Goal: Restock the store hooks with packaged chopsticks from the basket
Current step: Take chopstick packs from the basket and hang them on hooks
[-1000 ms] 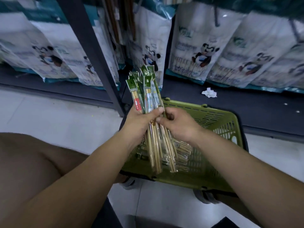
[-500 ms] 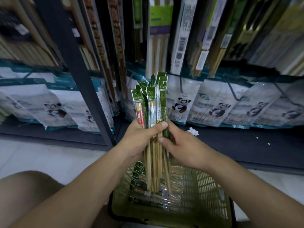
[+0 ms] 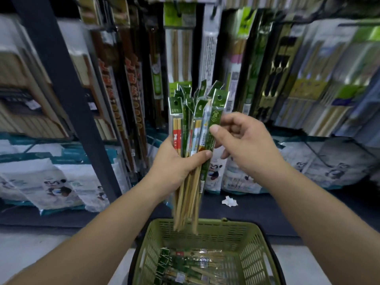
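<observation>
Many stocked shelves (image 3: 257,210); basket (image 3: 205,223) on floor (image 3: 30,249); left hand (image 3: 174,167) grips chopstick packs (image 3: 195,124), right hand (image 3: 246,145) pinches one.

2 hands (image 3: 176,167), 1 basket (image 3: 236,224), 1 chopstick-pk bunch (image 3: 195,128)

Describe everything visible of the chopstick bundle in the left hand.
The bundle of chopstick packs stands nearly upright, gripped at mid-length by the left hand. Clear sleeves with green hole-punched header cards fan out on top; pale wooden sticks hang below, above the basket. The right hand pinches the rightmost pack.
</observation>
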